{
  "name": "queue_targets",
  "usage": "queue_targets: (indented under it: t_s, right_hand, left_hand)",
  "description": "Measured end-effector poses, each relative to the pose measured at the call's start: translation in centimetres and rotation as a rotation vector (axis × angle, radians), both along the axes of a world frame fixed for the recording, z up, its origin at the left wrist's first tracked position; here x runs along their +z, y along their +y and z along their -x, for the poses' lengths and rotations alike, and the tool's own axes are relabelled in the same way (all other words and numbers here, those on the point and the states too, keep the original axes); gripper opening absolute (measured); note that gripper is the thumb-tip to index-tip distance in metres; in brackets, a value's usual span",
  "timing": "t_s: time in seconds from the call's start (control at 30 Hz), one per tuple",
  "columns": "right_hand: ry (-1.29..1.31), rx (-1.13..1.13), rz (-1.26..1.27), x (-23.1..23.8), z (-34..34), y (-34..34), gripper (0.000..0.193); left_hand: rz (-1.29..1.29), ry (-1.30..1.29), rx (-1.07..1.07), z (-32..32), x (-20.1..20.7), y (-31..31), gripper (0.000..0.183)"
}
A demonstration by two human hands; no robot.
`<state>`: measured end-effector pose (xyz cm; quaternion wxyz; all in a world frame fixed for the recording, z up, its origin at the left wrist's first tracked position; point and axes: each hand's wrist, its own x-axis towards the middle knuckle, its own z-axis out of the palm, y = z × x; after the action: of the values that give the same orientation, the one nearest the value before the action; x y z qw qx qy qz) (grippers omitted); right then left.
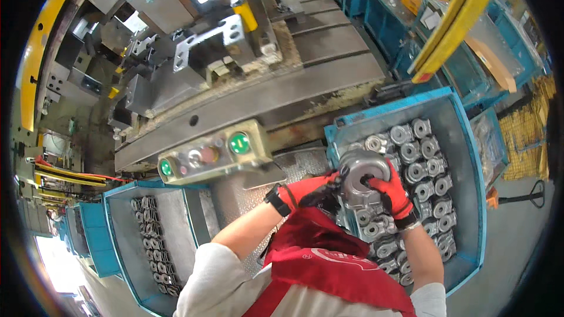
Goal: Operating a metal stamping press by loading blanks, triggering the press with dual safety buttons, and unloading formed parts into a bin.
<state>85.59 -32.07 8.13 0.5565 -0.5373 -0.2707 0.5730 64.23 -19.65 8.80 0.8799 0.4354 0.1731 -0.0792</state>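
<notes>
One grey ring-shaped casting (353,183), held above the right-side blue bin (395,107): my right hand (392,195) grips its rim, one digit at the bore; my left hand (318,191) touches its left side, closure unclear.

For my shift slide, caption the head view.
Gloved left hand and right hand hold a metal part over a blue bin of metal pieces.

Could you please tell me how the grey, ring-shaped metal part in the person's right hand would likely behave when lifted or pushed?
The grey, ring-shaped metal part is probably stiff, given its thick metal body. That same bulk suggests it is fairly heavy for its size. Its rounded outline might let it roll on edge.
</notes>
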Motion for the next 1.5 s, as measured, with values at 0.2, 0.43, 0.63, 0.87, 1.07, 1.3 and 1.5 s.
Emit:
queue_targets:
  t_s: [0.2, 0.43, 0.63, 0.87, 1.07, 1.3, 1.5]
  right_hand:
    - [-0.053, -0.008, -0.303, -2.0, 5.2, 12.7, 0.028]
    - [0.075, 0.114, -0.035, -2.7, 5.9, 28.4, 0.057]
    - [-1.156, -0.197, 0.208, -7.9, 7.2, 34.2, 0.074]
    - [-0.987, -0.312, 0.066, -4.5, 6.5, 32.3, 0.068]
    - [-0.912, -0.729, -0.114, -5.7, 4.7, 20.2, 0.058]
    - [-0.644, -0.711, 0.232, -12.3, 3.6, 2.3, 0.049]
    - [-0.488, -0.753, 0.613, -21.5, 2.8, -13.8, 0.049]
  left_hand:
    - [-0.168, 0.278, 0.506, 2.1, -2.2, 6.7, 0.054]
    - [-1.117, 0.475, 0.603, 3.3, -9.2, 17.2, 0.043]
    - [-0.961, 0.509, 0.811, -0.7, -7.9, 22.6, 0.044]
    - [-0.171, 0.111, 0.734, 1.0, -6.1, 22.4, 0.037]
    - [-0.923, 0.159, 0.712, 2.1, -1.0, 14.8, 0.035]
    - [-0.385, 0.336, 0.111, -4.8, -5.1, 5.4, 0.035]
    - [-0.751, 0.082, -0.485, -13.2, -19.1, -0.8, 0.038]
